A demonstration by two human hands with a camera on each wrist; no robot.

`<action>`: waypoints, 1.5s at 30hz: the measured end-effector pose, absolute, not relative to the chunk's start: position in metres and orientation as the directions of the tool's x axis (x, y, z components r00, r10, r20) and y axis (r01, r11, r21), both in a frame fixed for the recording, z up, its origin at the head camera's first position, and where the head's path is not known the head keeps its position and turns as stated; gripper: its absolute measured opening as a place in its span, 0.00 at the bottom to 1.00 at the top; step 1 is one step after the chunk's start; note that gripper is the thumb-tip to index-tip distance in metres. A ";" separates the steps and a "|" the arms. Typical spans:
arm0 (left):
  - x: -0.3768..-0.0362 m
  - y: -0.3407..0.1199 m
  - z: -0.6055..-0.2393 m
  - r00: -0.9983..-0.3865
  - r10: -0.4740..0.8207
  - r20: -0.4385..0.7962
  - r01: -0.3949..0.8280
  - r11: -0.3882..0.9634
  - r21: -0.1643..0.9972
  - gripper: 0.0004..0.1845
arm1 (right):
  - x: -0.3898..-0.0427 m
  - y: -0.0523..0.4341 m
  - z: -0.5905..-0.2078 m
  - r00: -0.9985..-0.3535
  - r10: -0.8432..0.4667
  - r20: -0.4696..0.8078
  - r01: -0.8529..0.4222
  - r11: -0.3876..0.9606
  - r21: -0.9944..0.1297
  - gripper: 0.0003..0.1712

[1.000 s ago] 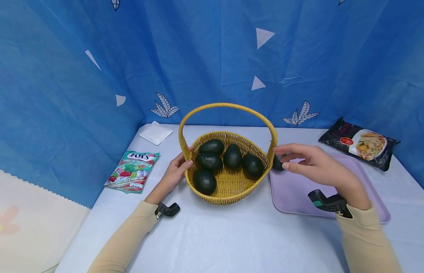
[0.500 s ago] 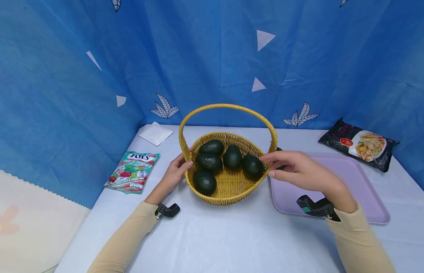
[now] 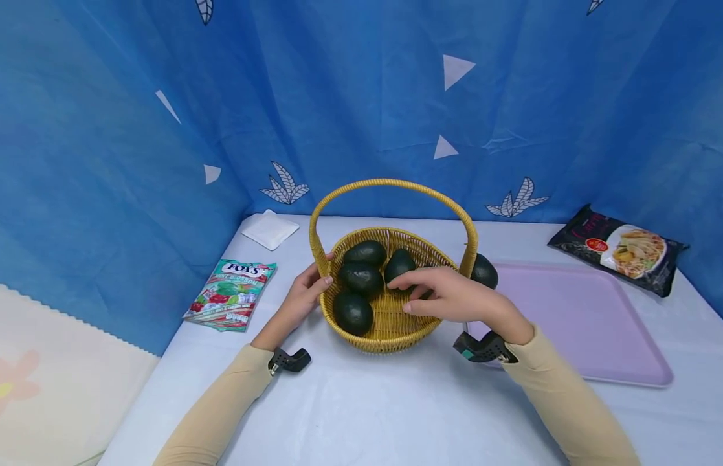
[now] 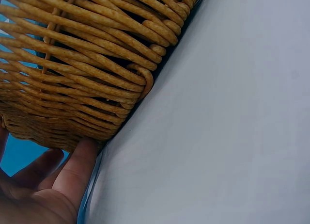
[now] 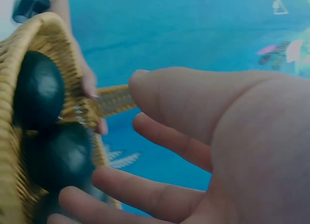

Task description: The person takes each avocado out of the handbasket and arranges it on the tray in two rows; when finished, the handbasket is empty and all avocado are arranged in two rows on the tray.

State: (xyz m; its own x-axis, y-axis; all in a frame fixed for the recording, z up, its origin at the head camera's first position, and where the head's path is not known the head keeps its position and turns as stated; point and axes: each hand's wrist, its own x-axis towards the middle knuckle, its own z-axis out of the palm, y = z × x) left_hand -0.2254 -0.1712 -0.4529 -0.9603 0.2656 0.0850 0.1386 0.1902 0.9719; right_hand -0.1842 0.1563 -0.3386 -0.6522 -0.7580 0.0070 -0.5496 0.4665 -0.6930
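A yellow wicker basket (image 3: pixel 390 333) with a tall arched handle holds several dark green avocados (image 3: pixel 353 313) in the head view. My left hand (image 3: pixel 303 292) grips the basket's left rim beside the handle's foot; in the left wrist view its fingers (image 4: pixel 77 173) lie against the woven wall. Over the basket's right side hovers my right hand (image 3: pixel 451 296), fingers loosely bent and holding nothing, partly hiding an avocado beneath. The right wrist view shows a gap between its thumb and fingers. Just outside the basket, another avocado (image 3: pixel 483 270) lies by the tray's left edge.
A lilac tray (image 3: pixel 577 323) lies right of the basket, under the right forearm. Behind it rests a black noodle packet (image 3: pixel 620 249). Left of the basket are a Fox's candy bag (image 3: pixel 230 294) and a white sachet (image 3: pixel 270 230). A blue curtain (image 3: pixel 349 97) hangs behind.
My right hand has moved left, from beside the avocado at the tray to over the basket, uncovering that avocado. My left hand stays on the basket rim.
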 end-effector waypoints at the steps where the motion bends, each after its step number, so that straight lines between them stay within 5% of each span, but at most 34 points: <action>1: -0.225 -0.171 -0.453 -0.960 0.266 0.088 0.142 0.190 0.972 0.30 | -0.186 0.151 -0.341 -0.646 -0.763 0.004 -0.559 0.470 -0.683 0.25; 20: -0.226 -0.169 -0.452 -0.961 0.270 0.061 0.116 0.196 0.974 0.30 | -0.202 0.089 -0.368 -0.623 -0.765 -0.162 -0.497 0.548 -0.673 0.30; 45: -0.228 -0.172 -0.454 -0.958 0.279 0.072 0.126 0.181 0.975 0.30 | -0.201 0.077 -0.385 -0.644 -0.754 -0.129 -0.501 0.543 -0.674 0.27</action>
State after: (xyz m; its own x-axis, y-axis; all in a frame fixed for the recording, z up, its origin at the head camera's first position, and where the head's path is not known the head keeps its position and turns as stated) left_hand -0.2284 -0.1721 -0.4538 -0.9578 0.2785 0.0716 0.1255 0.1807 0.9755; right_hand -0.2008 0.0769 -0.3850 -0.6444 -0.7538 -0.1286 -0.5011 0.5433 -0.6736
